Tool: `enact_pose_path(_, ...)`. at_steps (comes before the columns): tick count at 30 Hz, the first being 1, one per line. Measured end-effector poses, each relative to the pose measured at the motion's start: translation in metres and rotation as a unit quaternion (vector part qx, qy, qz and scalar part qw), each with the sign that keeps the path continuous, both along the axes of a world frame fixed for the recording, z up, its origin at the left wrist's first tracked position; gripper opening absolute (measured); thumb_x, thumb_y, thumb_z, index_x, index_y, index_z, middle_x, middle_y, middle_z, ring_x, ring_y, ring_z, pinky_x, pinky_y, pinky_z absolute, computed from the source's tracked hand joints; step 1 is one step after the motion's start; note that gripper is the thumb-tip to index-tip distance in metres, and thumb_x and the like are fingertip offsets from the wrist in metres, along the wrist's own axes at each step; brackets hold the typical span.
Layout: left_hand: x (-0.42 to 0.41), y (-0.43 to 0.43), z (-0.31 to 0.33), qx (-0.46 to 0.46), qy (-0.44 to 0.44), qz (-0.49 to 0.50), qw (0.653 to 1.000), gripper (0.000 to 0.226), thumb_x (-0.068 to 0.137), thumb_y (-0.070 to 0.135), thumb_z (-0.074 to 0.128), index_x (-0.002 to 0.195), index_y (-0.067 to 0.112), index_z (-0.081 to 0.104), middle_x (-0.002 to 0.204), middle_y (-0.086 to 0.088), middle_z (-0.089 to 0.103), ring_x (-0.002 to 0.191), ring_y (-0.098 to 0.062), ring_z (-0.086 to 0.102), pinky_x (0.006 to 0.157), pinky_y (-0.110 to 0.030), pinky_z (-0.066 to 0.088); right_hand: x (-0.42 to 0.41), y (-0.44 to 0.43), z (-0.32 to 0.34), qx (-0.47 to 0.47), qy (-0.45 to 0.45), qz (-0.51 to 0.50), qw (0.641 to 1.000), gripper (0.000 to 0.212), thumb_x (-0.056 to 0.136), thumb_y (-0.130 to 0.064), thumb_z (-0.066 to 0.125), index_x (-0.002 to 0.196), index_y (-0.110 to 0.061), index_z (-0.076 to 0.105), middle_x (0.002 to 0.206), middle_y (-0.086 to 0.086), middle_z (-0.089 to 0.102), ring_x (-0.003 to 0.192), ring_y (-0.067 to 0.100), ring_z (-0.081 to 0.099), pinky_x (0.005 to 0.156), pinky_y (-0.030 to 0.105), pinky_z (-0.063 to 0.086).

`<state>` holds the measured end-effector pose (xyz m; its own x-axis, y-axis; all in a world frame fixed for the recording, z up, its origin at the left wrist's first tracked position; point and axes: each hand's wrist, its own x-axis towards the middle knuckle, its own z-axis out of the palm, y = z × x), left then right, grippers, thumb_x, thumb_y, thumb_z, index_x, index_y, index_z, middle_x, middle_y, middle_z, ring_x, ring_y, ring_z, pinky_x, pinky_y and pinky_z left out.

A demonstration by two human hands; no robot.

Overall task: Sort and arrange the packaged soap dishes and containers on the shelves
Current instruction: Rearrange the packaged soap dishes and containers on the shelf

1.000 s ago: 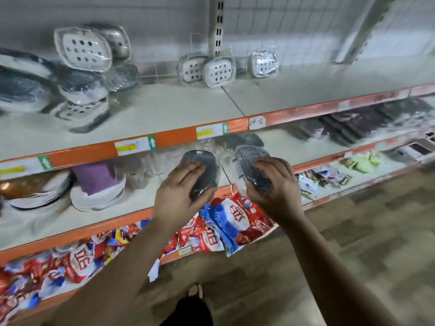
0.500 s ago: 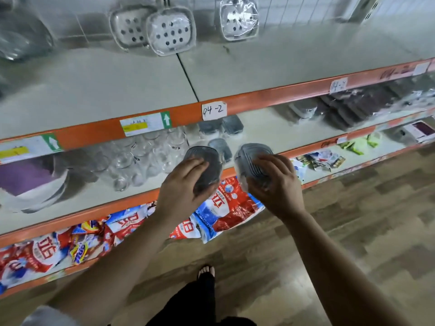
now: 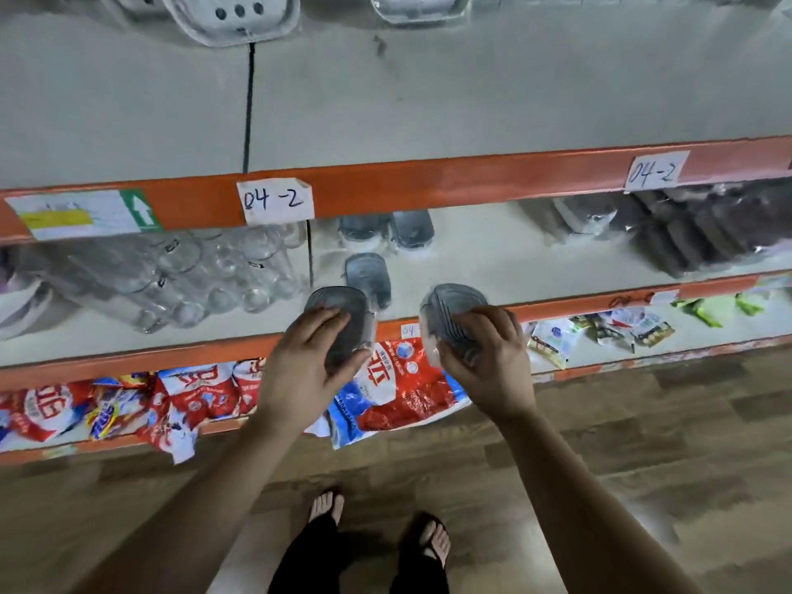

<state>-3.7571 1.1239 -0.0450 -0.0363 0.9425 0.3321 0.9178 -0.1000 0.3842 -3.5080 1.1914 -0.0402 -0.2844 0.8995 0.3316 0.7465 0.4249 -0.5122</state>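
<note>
The left hand (image 3: 306, 370) grips one wrapped grey soap dish (image 3: 340, 319), and the right hand (image 3: 486, 362) grips another dish (image 3: 454, 308). Both dishes hover side by side, apart, at the middle shelf's orange front edge (image 3: 578, 308).

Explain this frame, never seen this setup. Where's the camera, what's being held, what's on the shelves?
No robot: a person's bare hands, filmed by one wide-angle head-worn camera looking down at store shelves. The left hand grips the left soap dish, grey and wrapped; the right hand grips the right soap dish, its twin, both at the front edge of the middle shelf. On that shelf lie three similar grey dishes, clear glasses and dark packs. White perforated dishes sit on the top shelf; red bags below.
</note>
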Motion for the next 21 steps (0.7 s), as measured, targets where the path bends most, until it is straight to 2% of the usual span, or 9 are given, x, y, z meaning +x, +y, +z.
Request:
enact_pose_path(3, 0.021, 0.011, -0.020, 0.013, -0.014, 0.044, 0.999, 0.064, 0.090, 0.058, 0.048, 0.116, 0.003, 0.068, 0.120, -0.010, 0.065, 0.111, -0.026, 0.061, 0.097, -0.031, 0.045, 0.010, 0.031, -0.024, 0.008, -0.005, 0.037, 0.999, 0.035, 0.073, -0.024, 0.083, 0.096, -0.003, 0.070, 0.101, 0.012, 0.065, 0.095, 0.036, 0.057, 0.080, 0.040, 0.049)
enact_pose_path(6, 0.039, 0.030, -0.039, -0.007, -0.032, 0.080, 0.996, 0.064, 0.087, 0.058, 0.049, 0.118, 0.004, 0.067, 0.122, -0.011, 0.064, 0.114, -0.027, 0.061, 0.095, -0.037, 0.052, 0.005, 0.065, -0.050, -0.005, -0.025, 0.076, 0.997, 0.035, 0.072, -0.024, 0.084, 0.096, -0.003, 0.071, 0.102, 0.011, 0.066, 0.098, 0.036, 0.056, 0.081, 0.040, 0.052)
enact_pose_path(9, 0.049, 0.048, -0.055, -0.021, -0.060, 0.118, 0.991, 0.064, 0.087, 0.057, 0.052, 0.122, 0.005, 0.066, 0.127, -0.010, 0.062, 0.120, -0.026, 0.058, 0.099, -0.041, 0.050, -0.005, 0.098, -0.072, 0.001, -0.049, 0.109, 0.993, 0.036, 0.074, -0.027, 0.084, 0.098, -0.004, 0.072, 0.103, 0.010, 0.066, 0.100, 0.035, 0.055, 0.083, 0.039, 0.051)
enact_pose_path(14, 0.050, 0.071, -0.073, -0.023, -0.105, 0.159, 0.981, 0.065, 0.086, 0.059, 0.050, 0.126, 0.009, 0.064, 0.131, -0.008, 0.059, 0.125, -0.021, 0.053, 0.104, -0.039, 0.046, -0.025, 0.138, -0.100, -0.021, -0.098, 0.156, 0.983, 0.037, 0.082, -0.029, 0.075, 0.108, -0.004, 0.069, 0.109, 0.010, 0.063, 0.108, 0.033, 0.052, 0.083, 0.046, 0.055)
enact_pose_path(21, 0.046, 0.087, -0.088, -0.018, -0.102, 0.158, 0.982, 0.060, 0.087, 0.053, 0.057, 0.125, 0.007, 0.064, 0.131, -0.009, 0.059, 0.126, -0.022, 0.053, 0.104, -0.040, 0.045, -0.038, 0.156, -0.114, -0.020, -0.126, 0.180, 0.975, 0.038, 0.093, -0.030, 0.062, 0.119, -0.002, 0.063, 0.120, 0.012, 0.060, 0.118, 0.031, 0.048, 0.095, 0.042, 0.049)
